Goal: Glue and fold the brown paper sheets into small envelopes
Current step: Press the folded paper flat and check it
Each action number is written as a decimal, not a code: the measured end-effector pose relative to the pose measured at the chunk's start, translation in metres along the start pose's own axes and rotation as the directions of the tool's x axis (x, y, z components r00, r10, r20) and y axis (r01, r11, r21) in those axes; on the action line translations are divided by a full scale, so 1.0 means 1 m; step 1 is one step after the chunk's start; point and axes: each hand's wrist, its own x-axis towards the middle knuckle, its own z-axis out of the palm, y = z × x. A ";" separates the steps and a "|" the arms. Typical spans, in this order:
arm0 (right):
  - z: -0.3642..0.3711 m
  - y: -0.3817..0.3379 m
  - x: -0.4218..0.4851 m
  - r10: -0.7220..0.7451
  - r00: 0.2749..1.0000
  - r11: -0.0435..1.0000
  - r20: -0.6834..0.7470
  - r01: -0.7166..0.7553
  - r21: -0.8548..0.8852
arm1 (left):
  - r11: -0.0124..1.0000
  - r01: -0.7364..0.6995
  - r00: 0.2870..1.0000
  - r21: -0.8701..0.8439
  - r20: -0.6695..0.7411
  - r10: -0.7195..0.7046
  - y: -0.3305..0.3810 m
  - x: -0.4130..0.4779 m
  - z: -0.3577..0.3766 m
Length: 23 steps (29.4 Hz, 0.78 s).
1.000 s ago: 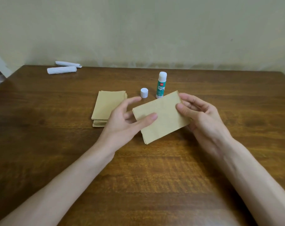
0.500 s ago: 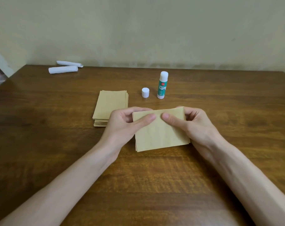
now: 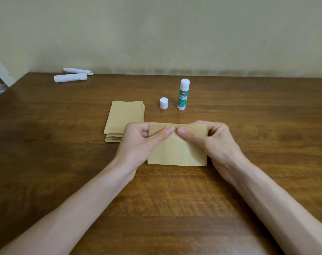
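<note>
A brown paper sheet [image 3: 176, 151] lies squared to me at the table's middle, its near edge on the wood. My left hand [image 3: 140, 142] pinches its top left edge, thumb on the front. My right hand [image 3: 211, 140] pinches the top right edge the same way, and the two thumb tips almost meet. A stack of brown sheets [image 3: 123, 118] lies just behind and left of my left hand. Behind the sheet a glue stick [image 3: 183, 94] stands upright and uncapped, with its white cap [image 3: 163, 103] to its left.
Two white rolled paper bundles [image 3: 71, 77] lie at the far left back of the brown wooden table [image 3: 266, 126]. A pale wall rises behind the table's far edge.
The sheet turned from a tilt to square with the table and came down nearer to me. My right thumb slid left along the top edge toward my left thumb.
</note>
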 end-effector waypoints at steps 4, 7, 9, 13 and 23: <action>0.002 0.000 -0.001 -0.003 1.000 1.000 -0.011 0.003 0.000 | 0.999 -0.041 0.999 0.033 -0.020 0.041 -0.001 0.000 0.000; 0.002 0.000 0.000 -0.032 0.999 0.999 -0.044 0.032 -0.013 | 1.000 -0.018 1.000 0.011 0.018 0.018 0.001 -0.001 0.001; 0.002 0.000 0.000 -0.026 0.999 0.999 -0.025 0.025 -0.021 | 0.998 -0.040 0.999 0.041 0.021 0.039 0.000 0.001 0.000; 0.001 0.001 0.001 -0.021 1.000 0.999 -0.021 0.020 -0.032 | 0.997 -0.067 0.998 0.051 0.003 0.066 -0.001 0.002 -0.001; -0.008 0.002 0.005 -0.014 0.998 1.000 -0.054 0.013 -0.014 | 1.000 -0.004 1.000 -0.011 -0.031 0.004 -0.007 0.004 0.000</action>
